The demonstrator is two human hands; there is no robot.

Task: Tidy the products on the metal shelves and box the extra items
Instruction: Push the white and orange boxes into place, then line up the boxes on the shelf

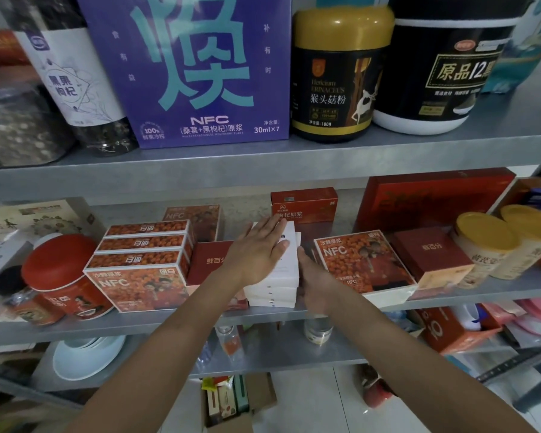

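Red tin [60,276] with a round lid stands near the left end of the middle metal shelf [156,321]. Just beside it on the right is a pile of orange boxes [141,264], with three thin ones lying on top of a bigger one. Next comes a dark red box [210,260], partly hidden behind the left arm.

In the middle of the shelf is a pile of white boxes [275,281], stacked flat near the front edge. The left hand [256,254] lies flat on top of the pile, fingers straight and close together. The right hand [316,284] is flat against the right side of the pile, fingers pointing to the back of the shelf. Neither hand curls round anything.

To the right of the hands lies a flat orange box [363,264], then a small dark red box [431,257], then two tubs with yellow lids [481,245].

On the shelf above stand a big purple box [194,70] and a black jar with a gold lid [334,76].

Down on the floor, between the arms, sits an open cardboard box [261,395] with a few packets inside.
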